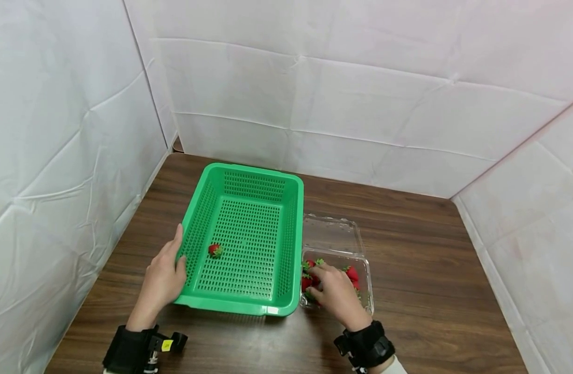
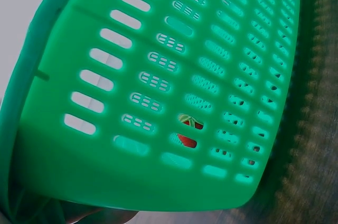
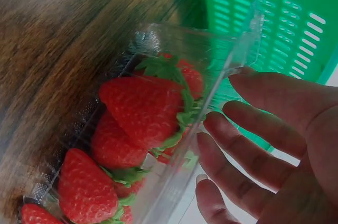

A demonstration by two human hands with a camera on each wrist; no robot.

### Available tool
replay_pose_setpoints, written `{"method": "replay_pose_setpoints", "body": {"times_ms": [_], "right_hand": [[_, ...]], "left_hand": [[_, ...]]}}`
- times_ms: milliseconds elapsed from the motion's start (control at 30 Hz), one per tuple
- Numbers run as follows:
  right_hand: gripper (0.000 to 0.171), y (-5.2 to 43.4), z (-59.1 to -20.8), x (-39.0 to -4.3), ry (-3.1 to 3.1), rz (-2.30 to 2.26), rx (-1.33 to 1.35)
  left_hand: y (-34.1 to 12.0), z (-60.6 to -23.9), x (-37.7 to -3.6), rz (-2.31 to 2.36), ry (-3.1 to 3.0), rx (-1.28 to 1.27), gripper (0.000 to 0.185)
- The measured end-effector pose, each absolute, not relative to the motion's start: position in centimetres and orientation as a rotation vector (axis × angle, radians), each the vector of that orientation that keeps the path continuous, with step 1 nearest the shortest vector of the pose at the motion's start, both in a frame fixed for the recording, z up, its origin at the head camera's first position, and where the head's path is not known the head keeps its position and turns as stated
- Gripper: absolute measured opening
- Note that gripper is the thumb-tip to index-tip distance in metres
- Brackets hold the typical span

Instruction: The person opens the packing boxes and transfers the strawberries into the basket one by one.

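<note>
A green plastic basket [image 1: 244, 272] with slotted walls stands on the table. Inside it lies one strawberry [image 1: 215, 250], glimpsed through the wall slots in the left wrist view. My left hand [image 1: 162, 275] grips the basket's left rim, thumb over the edge; most of its fingers are hidden in the left wrist view. To the basket's right, a clear hinged plastic box [image 1: 368, 283] holds several red strawberries [image 3: 142, 108] with green leaves. Over this box is my right hand [image 3: 269, 145], its fingers spread and slightly bent at the near wall, with no strawberry between them.
The box's clear lid [image 1: 333, 234] is folded back, away from me, beside the basket. Brown wood-grain tabletop [image 1: 422, 270] extends to the right. White sheet walls [image 1: 342, 104] enclose the table at the back and both sides.
</note>
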State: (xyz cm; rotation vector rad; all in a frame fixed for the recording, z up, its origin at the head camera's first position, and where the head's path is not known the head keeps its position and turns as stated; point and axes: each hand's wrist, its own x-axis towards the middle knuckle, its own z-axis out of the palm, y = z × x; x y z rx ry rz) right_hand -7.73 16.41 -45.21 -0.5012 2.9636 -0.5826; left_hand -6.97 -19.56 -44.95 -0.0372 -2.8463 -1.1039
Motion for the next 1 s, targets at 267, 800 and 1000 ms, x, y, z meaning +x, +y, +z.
{"method": "replay_pose_setpoints", "body": {"times_ms": [267, 800, 1000], "right_hand": [[0.033, 16.1, -45.7, -7.8, 2.990, -0.499, -0.537], [0.038, 15.8, -46.7, -8.4, 2.992, -0.473, -0.535], [0.036, 15.7, -47.0, -8.6, 2.977, -0.463, -0.514]], "left_hand": [[-19.5, -45.1, -6.9, -1.118, -2.839, -0.033, 0.067], [-19.6, -44.9, -6.9, -1.126, -2.828, -0.039, 0.068], [-19.6, -44.9, -6.9, -1.121, -2.827, -0.041, 0.068]]}}
